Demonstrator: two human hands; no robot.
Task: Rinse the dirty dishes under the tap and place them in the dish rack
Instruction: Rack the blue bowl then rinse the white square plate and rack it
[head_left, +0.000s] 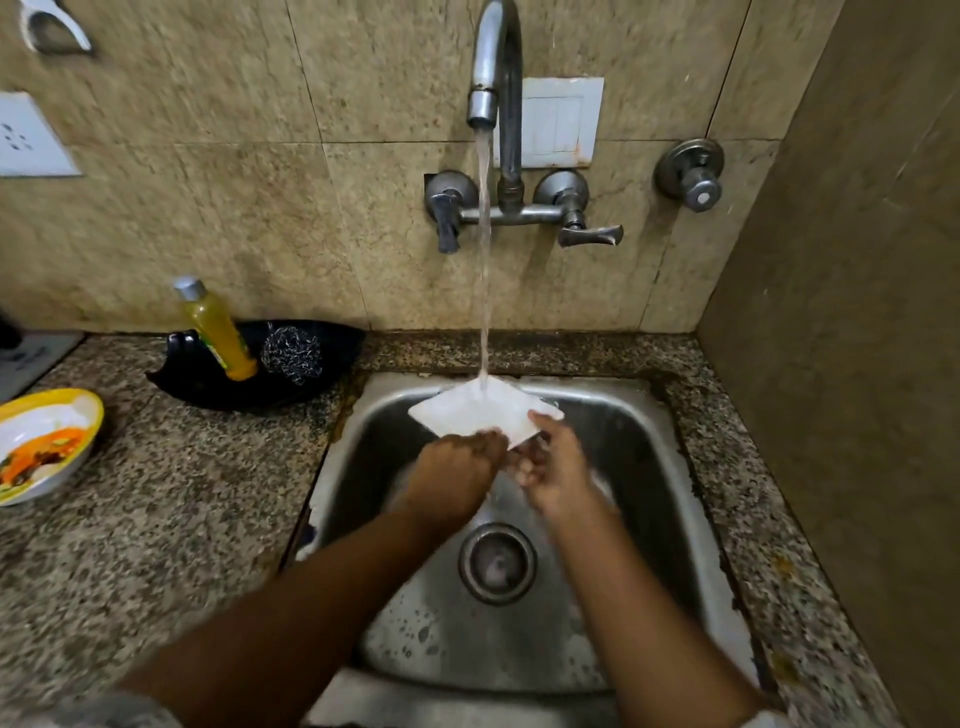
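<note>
You are working over the steel sink (660, 467) at the lower centre of the frame, with both forearms reaching in from the bottom edge. The basin is walled on all sides; its far rim sits just below the tiled back wall, and a brown side wall (857, 364) closes the right of the frame, leaving only a narrow strip of speckled surface (171, 519) on that side. The wider open room lies on the left.

The white square plate (467, 413) is held above the basin, centre frame, tilted with one corner pointing toward the back wall. Water from the tap (493, 67) falls straight down and strikes the plate near that far corner. The plate looks clean and pale, though motion blur and running water smear its face, so any residue may be hidden.

Your left hand (457, 467) has its grip closed over the plate's near edge from above. Your right hand (553, 470) pinches the near right corner, fingers curled under it.

At the left edge of the frame a yellow-rimmed bowl (47, 441) with orange food scraps rests on the surface. Nearer the sink, a black tray (208, 384) holds a yellow soap bottle (218, 332) and a steel scrubber (292, 353).
</note>
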